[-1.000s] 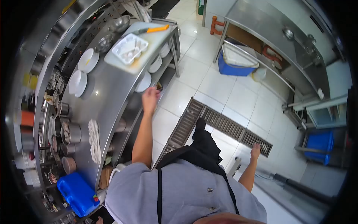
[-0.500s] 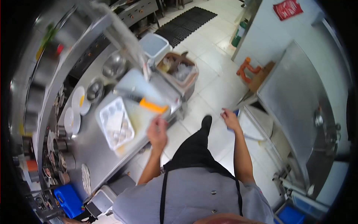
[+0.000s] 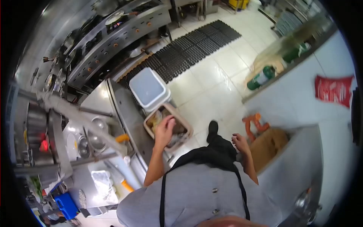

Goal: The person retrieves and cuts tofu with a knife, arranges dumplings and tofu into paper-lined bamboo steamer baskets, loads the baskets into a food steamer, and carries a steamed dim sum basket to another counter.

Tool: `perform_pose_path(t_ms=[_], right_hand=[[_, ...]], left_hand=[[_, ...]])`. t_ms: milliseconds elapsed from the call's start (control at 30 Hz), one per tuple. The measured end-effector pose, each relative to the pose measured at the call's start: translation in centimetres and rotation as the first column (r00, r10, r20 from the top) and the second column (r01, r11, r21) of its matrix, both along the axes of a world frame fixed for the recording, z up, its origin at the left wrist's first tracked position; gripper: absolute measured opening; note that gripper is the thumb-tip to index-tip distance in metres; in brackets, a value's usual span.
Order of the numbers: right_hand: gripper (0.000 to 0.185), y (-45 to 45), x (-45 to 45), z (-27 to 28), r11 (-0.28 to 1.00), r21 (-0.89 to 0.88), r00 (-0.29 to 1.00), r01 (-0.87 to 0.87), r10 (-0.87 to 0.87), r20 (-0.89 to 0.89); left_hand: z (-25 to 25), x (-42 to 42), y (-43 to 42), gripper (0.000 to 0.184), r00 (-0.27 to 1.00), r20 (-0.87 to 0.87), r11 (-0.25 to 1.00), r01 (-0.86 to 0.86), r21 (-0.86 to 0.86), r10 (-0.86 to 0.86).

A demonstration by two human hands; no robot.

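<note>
My left hand hangs in front of me, its fingers loosely bent with nothing visible in them. In the view it overlaps a brownish waste bin with scraps inside; I see no contact. My right hand is lowered at my other side, fingers slightly apart and nothing in them. Nearest to it are a cardboard box and an orange pipe-like piece. On the steel counter at my left lie a white tray and a knife with an orange handle.
Beyond the bin stands a white bucket with a bluish lid. A black rubber mat runs along the stove. Green cylinders are by the wall at right. A steel counter flanks me on the right, metal bowls on the left.
I have stepped forward and my view has turned. The tray and knife have slid to the lower left, while the bin, bucket and stove appear closer. Both hands remain without anything visible in them.
</note>
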State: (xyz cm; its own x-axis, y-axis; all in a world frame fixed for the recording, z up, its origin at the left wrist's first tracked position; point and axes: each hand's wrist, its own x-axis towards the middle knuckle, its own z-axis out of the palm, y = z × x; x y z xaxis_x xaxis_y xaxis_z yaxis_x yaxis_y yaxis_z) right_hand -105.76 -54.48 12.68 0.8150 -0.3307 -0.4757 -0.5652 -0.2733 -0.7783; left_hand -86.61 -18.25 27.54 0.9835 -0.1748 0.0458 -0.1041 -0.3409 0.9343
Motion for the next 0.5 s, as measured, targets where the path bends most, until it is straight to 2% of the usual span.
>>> perform_pose_path(t_ms=[33,67,100,167,200,233,333,400,467,500], right_hand=[[0.038,-3.8,4.9,-2.8,0.947,-0.281,0.974,-0.154,0.193,0.117],[0.036,-6.6,8.8,-4.8,0.806,-0.533,0.904,-0.256,0.395,0.163],[0.036,-6.9,14.4,-0.3,0.814,-0.512,0.923,-0.273,0.371,0.098],[0.034,-8.5,24.7,4.8,0.799,-0.514,0.882,-0.312,0.445,0.156],[0.036,-9.0,29.3,7.2,0.806,-0.488,0.859,-0.334,0.474,0.194],[0.035,-9.1,33.9,8.8,0.798,-0.489,0.834,-0.352,0.505,0.223],[0.035,-8.2,46.2,11.6,0.755,-0.449,0.745,-0.479,0.619,0.247],[0.036,-6.9,53.4,12.9,0.703,-0.442,0.682,-0.557,0.691,0.24],[0.038,-6.0,60.7,13.3,0.65,-0.39,0.614,-0.652,0.755,0.231],[0.039,-5.5,64.3,13.2,0.637,-0.341,0.601,-0.692,0.769,0.217]], left_hand=[[-1.5,2.9,-0.5,0.024,0.997,0.024,0.997,-0.071,-0.018,0.071],[-2.8,4.9,-0.6,0.026,0.983,-0.045,0.984,-0.177,-0.012,0.177],[-3.0,5.9,-0.8,0.026,0.978,-0.07,0.98,-0.198,0.007,0.198],[-2.7,9.1,-1.4,0.027,0.916,-0.226,0.913,-0.371,-0.169,0.331],[-3.9,10.8,-0.9,0.027,0.899,-0.22,0.902,-0.412,-0.126,0.38],[-3.8,12.2,-1.0,0.028,0.874,-0.237,0.869,-0.466,-0.165,0.424],[-4.8,18.2,0.4,0.03,0.787,-0.314,0.777,-0.6,-0.192,0.53],[-6.9,23.9,2.1,0.031,0.762,-0.227,0.763,-0.639,-0.103,0.607],[-8.6,31.6,3.8,0.031,0.776,-0.189,0.777,-0.624,-0.084,0.602],[-8.9,36.2,4.7,0.032,0.778,-0.223,0.783,-0.616,-0.088,0.587]])
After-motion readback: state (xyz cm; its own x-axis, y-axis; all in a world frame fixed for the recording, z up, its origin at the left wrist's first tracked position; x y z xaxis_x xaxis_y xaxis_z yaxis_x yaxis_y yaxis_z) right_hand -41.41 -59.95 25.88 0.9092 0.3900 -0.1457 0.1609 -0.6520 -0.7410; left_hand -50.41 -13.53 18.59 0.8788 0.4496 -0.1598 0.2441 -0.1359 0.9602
